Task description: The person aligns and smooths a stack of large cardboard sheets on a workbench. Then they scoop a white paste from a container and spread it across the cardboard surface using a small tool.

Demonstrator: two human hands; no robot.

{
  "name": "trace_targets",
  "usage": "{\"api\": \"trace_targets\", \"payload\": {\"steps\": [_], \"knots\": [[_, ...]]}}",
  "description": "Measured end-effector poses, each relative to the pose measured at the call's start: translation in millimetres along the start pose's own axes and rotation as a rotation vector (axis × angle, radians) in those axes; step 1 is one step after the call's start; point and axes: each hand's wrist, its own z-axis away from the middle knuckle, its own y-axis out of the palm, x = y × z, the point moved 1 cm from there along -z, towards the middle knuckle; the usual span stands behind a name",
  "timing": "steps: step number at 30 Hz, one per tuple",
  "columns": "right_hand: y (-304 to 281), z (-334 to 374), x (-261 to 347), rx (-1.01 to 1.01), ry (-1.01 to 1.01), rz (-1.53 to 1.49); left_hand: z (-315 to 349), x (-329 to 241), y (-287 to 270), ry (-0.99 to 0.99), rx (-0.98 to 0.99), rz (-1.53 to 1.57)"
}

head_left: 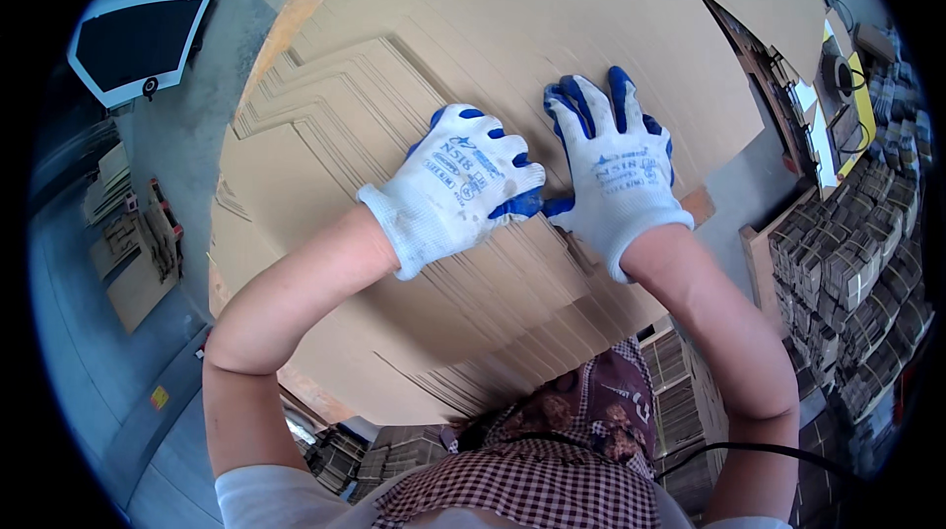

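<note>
A large stack of brown cardboard sheets [394, 302] lies before me, its stepped, notched edges fanned out toward the left and the near side. My left hand [468, 169], in a white glove with blue-coated fingers, rests on the middle of the stack. Its fingers are curled down at the fanned edges, and the fingertips are partly hidden. Just right of it, my right hand [616, 160], gloved alike, presses on the top sheet with its fingers stretched out and somewhat apart. The two hands are close together but do not seem to touch.
Tied bundles of cardboard [857, 243] are piled at the right. A white-framed machine part with a dark panel [138, 41] stands far left. Loose cardboard pieces [138, 273] lie lower down on that side. A black cable [749, 448] crosses near my right arm.
</note>
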Motion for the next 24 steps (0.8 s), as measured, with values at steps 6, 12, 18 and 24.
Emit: {"api": "trace_targets", "payload": {"steps": [6,12,18,24], "knots": [[0.8,0.1,0.3,0.011,0.025,-0.017,-1.0,-5.9,0.2,-0.016,0.053,-0.127],[-0.8,0.1,2.3,0.005,0.032,-0.005,-8.0,-14.7,-13.6,-0.07,0.459,-0.145],[-1.7,0.7,2.4,0.003,0.017,-0.001,9.0,-15.4,6.3,-0.033,-0.024,-0.185],[-3.4,0.3,5.2,0.035,0.027,0.007,6.2,-12.7,0.2,-0.013,0.06,-0.142]]}}
